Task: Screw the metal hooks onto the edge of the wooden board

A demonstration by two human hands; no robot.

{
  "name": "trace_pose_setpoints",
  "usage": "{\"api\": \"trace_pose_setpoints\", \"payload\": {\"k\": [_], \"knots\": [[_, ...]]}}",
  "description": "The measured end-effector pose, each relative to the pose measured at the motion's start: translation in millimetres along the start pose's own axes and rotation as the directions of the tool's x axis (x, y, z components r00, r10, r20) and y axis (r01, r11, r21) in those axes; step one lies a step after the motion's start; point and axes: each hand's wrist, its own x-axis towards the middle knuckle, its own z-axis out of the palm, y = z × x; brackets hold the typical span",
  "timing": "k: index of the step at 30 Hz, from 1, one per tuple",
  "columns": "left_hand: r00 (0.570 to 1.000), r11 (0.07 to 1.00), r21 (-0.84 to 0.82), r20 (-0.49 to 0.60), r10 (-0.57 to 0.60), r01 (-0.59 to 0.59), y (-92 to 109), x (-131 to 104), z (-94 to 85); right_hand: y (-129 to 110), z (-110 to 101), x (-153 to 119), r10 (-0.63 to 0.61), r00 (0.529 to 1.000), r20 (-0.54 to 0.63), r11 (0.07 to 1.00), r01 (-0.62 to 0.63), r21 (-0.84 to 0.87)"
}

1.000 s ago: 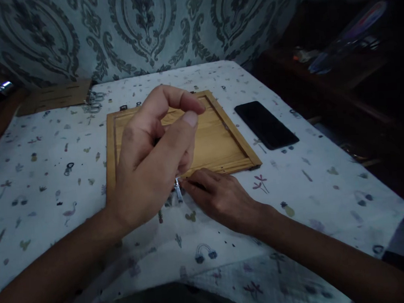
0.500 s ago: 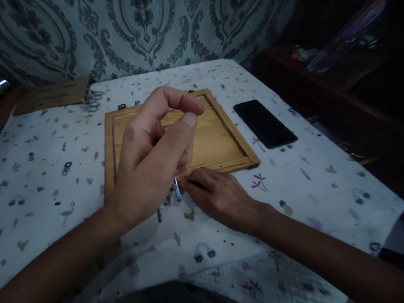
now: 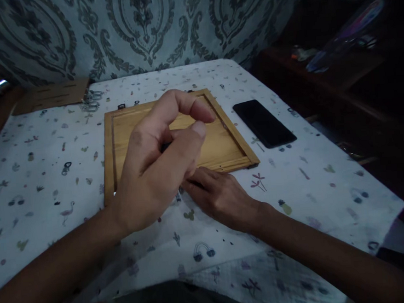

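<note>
A framed wooden panel (image 3: pixel 234 145), like a cabinet door, lies flat on the cloth. Above its front part my left hand (image 3: pixel 155 168) is raised with curled fingers and the thumb close to the index finger. A bit of something dark shows inside the curl, too little to name. My right hand (image 3: pixel 215 192) rests low at the panel's front edge, its fingers bunched together. By its fingertips is a small shiny metal piece (image 3: pixel 178 197), mostly covered by my left hand. Whatever the right fingers pinch is hidden.
Right of the panel lies a black phone (image 3: pixel 265 124). A cardboard piece (image 3: pixel 54 95) with several metal clips (image 3: pixel 93 100) at its edge sits at the back left. A patterned cloth (image 3: pixel 74 252) covers the table; a dark wooden surface (image 3: pixel 338 72) stands to the right.
My left hand has shifted slightly to the right and now covers more of the metal piece. The right hand and the panel stay almost where they were.
</note>
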Motion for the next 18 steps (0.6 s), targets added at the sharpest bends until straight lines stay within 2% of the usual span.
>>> {"api": "trace_pose_setpoints", "payload": {"k": [13,18], "knots": [[1.0,1.0,0.002,-0.022,-0.009,0.009,2.0,0.8,0.6,-0.4,-0.2,-0.4,-0.004,1.0,-0.019,1.0,0.004,-0.017],[0.992,0.997,0.074,0.127,0.027,-0.037,1.5,1.2,-2.5,0.2,-0.3,-0.4,-0.008,1.0,-0.009,1.0,0.008,0.013]]}}
